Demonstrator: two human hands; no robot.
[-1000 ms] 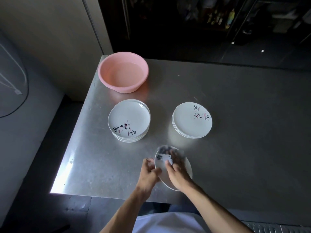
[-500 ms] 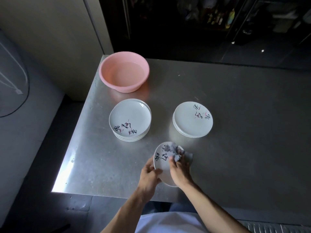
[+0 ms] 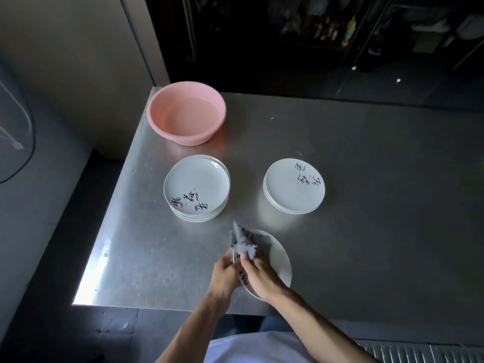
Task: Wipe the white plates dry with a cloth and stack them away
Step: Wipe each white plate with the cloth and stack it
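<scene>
A white plate (image 3: 279, 260) with black brush writing is tilted just above the table's near edge. My left hand (image 3: 224, 277) grips its left rim. My right hand (image 3: 262, 276) presses a crumpled grey cloth (image 3: 242, 243) against the plate's face, and the cloth sticks up past the plate's far left rim. A taller stack of white plates (image 3: 197, 187) stands at centre left. A lower stack of white plates (image 3: 293, 189) stands to its right.
A pink basin (image 3: 186, 113) holding water sits at the far left corner of the steel table (image 3: 379, 218). The table's left edge and near edge are close to the hands. Dark shelves with bottles stand behind the table.
The plate has been turned in my hands, so its writing now lies near my wrists. The cloth has swept from the plate's middle to its far left rim.
</scene>
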